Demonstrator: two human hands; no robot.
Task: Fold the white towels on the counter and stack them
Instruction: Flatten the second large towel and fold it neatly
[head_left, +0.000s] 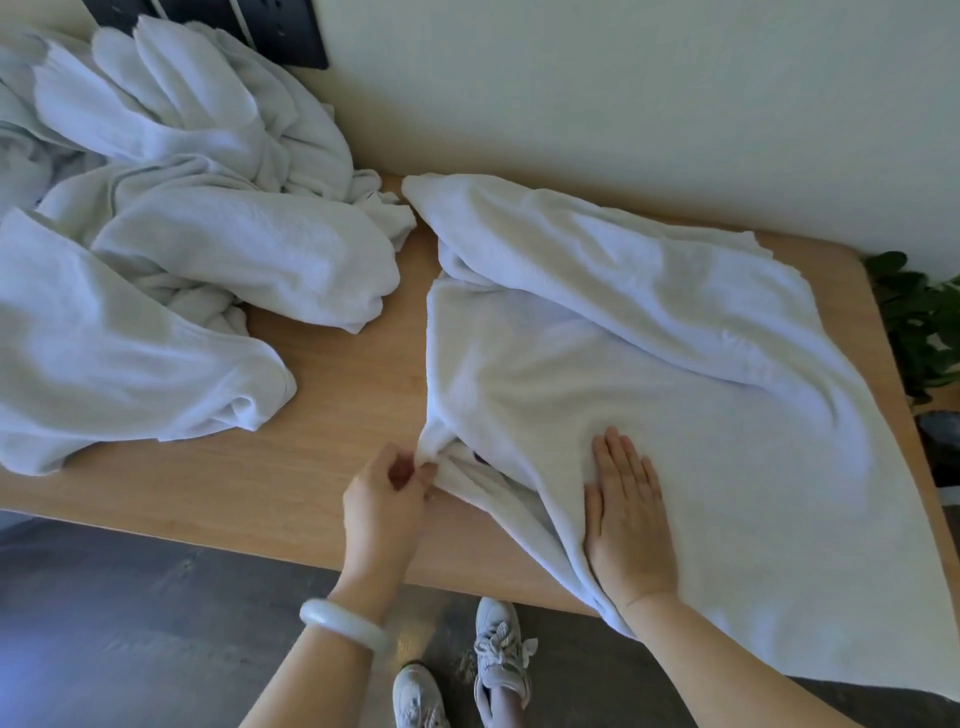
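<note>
Two bare hands work one large white terry towel (649, 374) that lies across the right half of a light wooden counter (332, 405), as we look down from above. We see the left forearm rise from the bottom edge of the view, a pale smooth bangle (345, 623) round its wrist. The left hand (387, 499) is bent toward the cloth, and its curled fingers and thumb pinch a bunched corner at the towel's near left side. We see the right forearm reach in from the lower right. The right hand (626, 519) lies palm down on the towel close to the counter's near edge, fingers straight and held side by side, pressing the cloth flat and gripping nothing. Most of the towel is spread out, though a thick rumpled ridge runs along its far side near the cream wall (623, 104), and its near right part hangs over the counter's edge. We find a loose heap of crumpled white towels (182, 234) on the left half of the counter, apart from the spread one. Below the counter stand two light grey laced trainers (501, 654) on a dark floor (130, 623), and green leaves (914, 322) show past the counter's right end.
</note>
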